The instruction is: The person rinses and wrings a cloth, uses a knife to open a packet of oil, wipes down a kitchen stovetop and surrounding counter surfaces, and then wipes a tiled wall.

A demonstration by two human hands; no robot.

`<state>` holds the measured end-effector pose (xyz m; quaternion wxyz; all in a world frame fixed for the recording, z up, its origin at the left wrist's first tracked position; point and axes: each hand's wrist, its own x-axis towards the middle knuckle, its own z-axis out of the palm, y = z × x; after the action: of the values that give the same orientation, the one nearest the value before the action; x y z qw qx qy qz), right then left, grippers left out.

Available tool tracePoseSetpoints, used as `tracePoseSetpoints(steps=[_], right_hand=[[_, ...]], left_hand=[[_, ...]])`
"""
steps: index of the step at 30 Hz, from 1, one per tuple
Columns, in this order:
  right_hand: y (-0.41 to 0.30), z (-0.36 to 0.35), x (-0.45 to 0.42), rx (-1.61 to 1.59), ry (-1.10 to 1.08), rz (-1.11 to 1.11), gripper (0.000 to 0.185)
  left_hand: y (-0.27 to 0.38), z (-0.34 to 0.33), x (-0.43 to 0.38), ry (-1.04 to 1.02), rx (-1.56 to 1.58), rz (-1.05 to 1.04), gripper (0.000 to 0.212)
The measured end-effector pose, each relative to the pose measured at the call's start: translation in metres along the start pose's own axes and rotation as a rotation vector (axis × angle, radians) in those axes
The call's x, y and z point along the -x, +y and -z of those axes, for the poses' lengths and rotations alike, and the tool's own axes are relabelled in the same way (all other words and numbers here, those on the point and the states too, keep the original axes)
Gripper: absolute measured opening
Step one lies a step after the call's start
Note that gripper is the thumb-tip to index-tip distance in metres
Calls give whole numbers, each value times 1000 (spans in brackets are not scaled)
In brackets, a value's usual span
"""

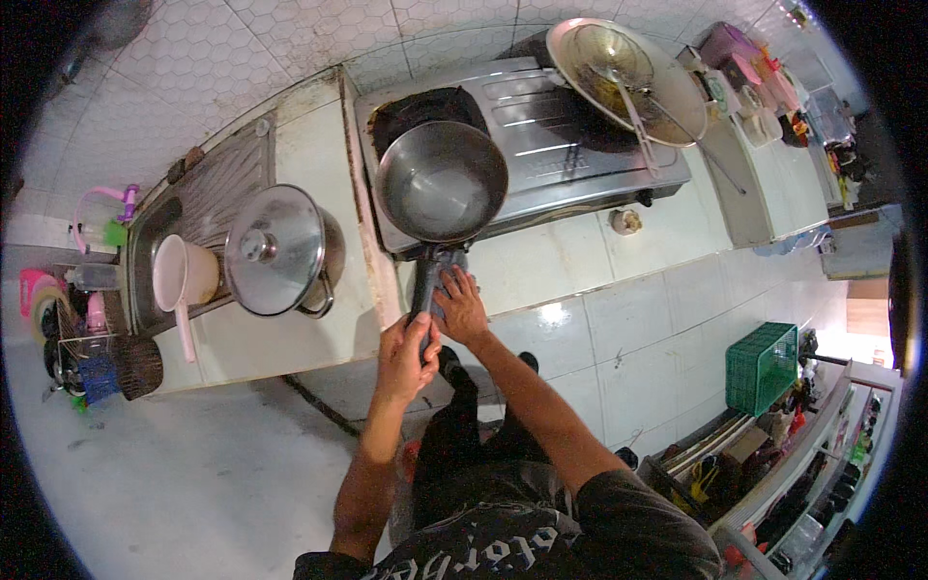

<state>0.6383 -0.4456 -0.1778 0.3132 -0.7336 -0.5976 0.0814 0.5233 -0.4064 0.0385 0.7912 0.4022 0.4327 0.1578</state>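
Note:
My left hand (410, 359) is closed around the dark handle of a deep metal saucepan (442, 181). The saucepan is over the left burner of a steel two-burner gas stove (536, 130), and its visible inside holds no food. Just right of the handle, my right hand (462, 308) reaches toward the stove's front with its fingers spread. Whether its fingertips touch the stove front or a knob cannot be made out. On the right burner stands a large wok (689, 123) with a wire skimmer (616, 54) and another long-handled utensil in it.
To the left, a lidded steel pot (275, 250) and a pink dipper (186, 272) stand by the sink (148, 232). A small pale object (625, 221) lies before the stove. Plastic containers (754, 80) crowd the right counter. A green basket (761, 370) sits at lower right.

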Motion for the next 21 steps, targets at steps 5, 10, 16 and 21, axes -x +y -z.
tracePoseSetpoints(steps=[5, 10, 16, 21], right_hand=[[133, 71, 43, 110, 80, -138, 60], [196, 161, 133, 354, 290, -510, 53], [192, 197, 200, -129, 810, -957, 42], [175, 148, 109, 182, 275, -470, 40]], left_hand=[[-7, -16, 0, 0, -2, -28, 34], [-24, -35, 5, 63, 28, 2, 37], [-41, -50, 12, 21, 18, -2, 37], [-53, -61, 9, 19, -3, -14, 35]])
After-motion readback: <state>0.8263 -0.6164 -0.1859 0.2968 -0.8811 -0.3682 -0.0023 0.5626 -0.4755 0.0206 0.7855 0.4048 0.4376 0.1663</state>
